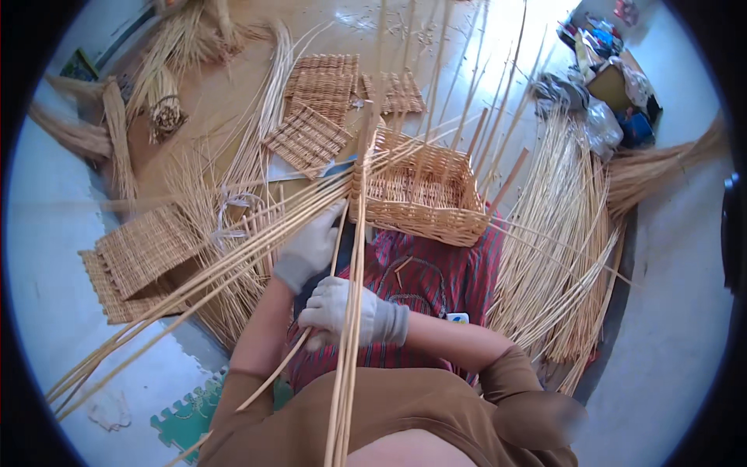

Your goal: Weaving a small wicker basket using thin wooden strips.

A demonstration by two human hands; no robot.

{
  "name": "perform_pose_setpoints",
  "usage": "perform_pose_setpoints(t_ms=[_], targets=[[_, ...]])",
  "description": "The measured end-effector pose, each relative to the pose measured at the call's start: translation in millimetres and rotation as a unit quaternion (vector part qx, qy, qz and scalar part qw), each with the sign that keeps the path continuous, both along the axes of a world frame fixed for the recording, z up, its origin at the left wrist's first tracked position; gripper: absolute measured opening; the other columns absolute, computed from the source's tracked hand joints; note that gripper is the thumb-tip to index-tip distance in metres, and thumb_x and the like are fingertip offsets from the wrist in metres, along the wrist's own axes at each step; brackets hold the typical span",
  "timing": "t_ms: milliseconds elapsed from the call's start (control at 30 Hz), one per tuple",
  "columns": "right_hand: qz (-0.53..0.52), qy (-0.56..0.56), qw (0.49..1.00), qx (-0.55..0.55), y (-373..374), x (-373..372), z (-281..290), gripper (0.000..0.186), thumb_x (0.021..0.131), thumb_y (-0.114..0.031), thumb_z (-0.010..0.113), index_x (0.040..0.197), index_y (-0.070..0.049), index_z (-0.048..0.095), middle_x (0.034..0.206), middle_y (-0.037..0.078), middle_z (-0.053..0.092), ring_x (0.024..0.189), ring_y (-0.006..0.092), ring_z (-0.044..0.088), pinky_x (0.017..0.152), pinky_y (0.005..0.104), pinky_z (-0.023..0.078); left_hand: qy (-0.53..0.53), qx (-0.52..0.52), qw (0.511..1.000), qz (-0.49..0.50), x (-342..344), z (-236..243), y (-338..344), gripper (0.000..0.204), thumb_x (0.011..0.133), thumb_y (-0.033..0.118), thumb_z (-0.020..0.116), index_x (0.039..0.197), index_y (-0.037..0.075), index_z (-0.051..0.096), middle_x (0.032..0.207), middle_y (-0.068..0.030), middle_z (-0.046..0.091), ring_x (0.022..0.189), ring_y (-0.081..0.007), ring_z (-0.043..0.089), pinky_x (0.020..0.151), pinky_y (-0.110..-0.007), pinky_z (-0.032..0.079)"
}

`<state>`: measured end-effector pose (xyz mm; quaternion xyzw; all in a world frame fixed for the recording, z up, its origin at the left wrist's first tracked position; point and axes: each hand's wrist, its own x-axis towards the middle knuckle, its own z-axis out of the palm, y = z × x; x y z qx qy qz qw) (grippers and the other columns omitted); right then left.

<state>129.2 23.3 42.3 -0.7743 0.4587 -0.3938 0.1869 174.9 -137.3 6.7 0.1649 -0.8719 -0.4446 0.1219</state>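
Note:
A rectangular wicker basket (420, 210) with long upright stakes rests at the upper edge of a red striped cloth (436, 288) on my lap. Long pale canes (257, 236) fan from its left corner toward the lower left and toward me. My gloved left hand (310, 245) is just below that corner, partly behind the canes, its fingers curled on them; exactly what it holds is hidden. Nearer me, my gloved right hand (336, 311) is closed round a single thin cane (276, 373), with a bundle of canes (346, 397) passing over it.
Woven panels (323, 82) lie ahead, more (144, 241) at left. Loose reed bundles (556, 249) spread on the floor to the right and left (159, 101). Bags and clutter (603, 86) sit at the back right. A green foam mat (183, 416) shows at lower left.

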Motion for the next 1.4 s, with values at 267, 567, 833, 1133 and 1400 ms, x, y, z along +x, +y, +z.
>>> perform_pose_setpoints(t_ms=[267, 567, 833, 1133, 1400], targets=[[-0.136, 0.011, 0.989, 0.061, 31.9, -0.5, 28.0, 0.027, 0.087, -0.033, 0.077, 0.076, -0.012, 0.064, 0.072, 0.009, 0.066, 0.074, 0.0333, 0.068, 0.071, 0.0458, 0.050, 0.224, 0.142, 0.964, 0.023, -21.6, 34.2, 17.4, 0.042, 0.109, 0.028, 0.059, 0.142, 0.003, 0.061, 0.109, -0.0089, 0.065, 0.094, -0.0152, 0.059, 0.093, -0.036, 0.053], [-0.358, -0.585, 0.727, 0.005, 66.2, -202.0, -36.6, 0.063, 0.115, -0.059, 0.031, 0.082, -0.009, 0.052, 0.063, -0.002, 0.036, 0.057, 0.0141, 0.039, 0.068, 0.0360, 0.050, 0.362, 0.131, 0.922, 0.029, 0.1, -19.5, 5.3, 0.041, 0.117, 0.032, 0.046, 0.130, -0.003, 0.061, 0.068, 0.0013, 0.052, 0.070, -0.0122, 0.059, 0.093, -0.040, 0.059], [-0.522, -0.356, 0.774, 0.041, 100.3, -200.1, -69.0, 0.022, 0.108, -0.010, 0.064, 0.128, -0.003, 0.066, 0.095, 0.001, 0.065, 0.096, 0.0132, 0.066, 0.092, 0.0327, 0.056, 0.198, 0.221, 0.914, 0.278, -48.0, -66.7, 43.3, 0.055, 0.099, 0.045, 0.076, 0.128, -0.001, 0.065, 0.134, -0.0207, 0.068, 0.127, -0.0326, 0.064, 0.108, -0.041, 0.049], [-0.647, -0.239, 0.724, 0.015, 84.4, -198.6, -80.8, 0.013, 0.102, -0.004, 0.070, 0.114, -0.004, 0.075, 0.102, 0.002, 0.074, 0.097, 0.0097, 0.065, 0.090, 0.0281, 0.053, 0.129, 0.158, 0.962, 0.181, -86.5, -94.6, 11.0, 0.066, 0.087, 0.053, 0.085, 0.128, 0.003, 0.070, 0.110, -0.0185, 0.077, 0.104, -0.0398, 0.073, 0.091, -0.048, 0.057], [-0.570, -0.257, 0.779, -0.057, 54.1, -161.2, -8.7, 0.016, 0.098, -0.001, 0.072, 0.113, -0.003, 0.076, 0.095, 0.004, 0.075, 0.086, 0.0155, 0.070, 0.082, 0.0311, 0.057, 0.062, 0.204, 0.958, 0.191, -91.3, -107.3, 11.9, 0.067, 0.087, 0.049, 0.086, 0.129, 0.001, 0.067, 0.116, -0.0183, 0.075, 0.107, -0.0351, 0.072, 0.092, -0.046, 0.057]])
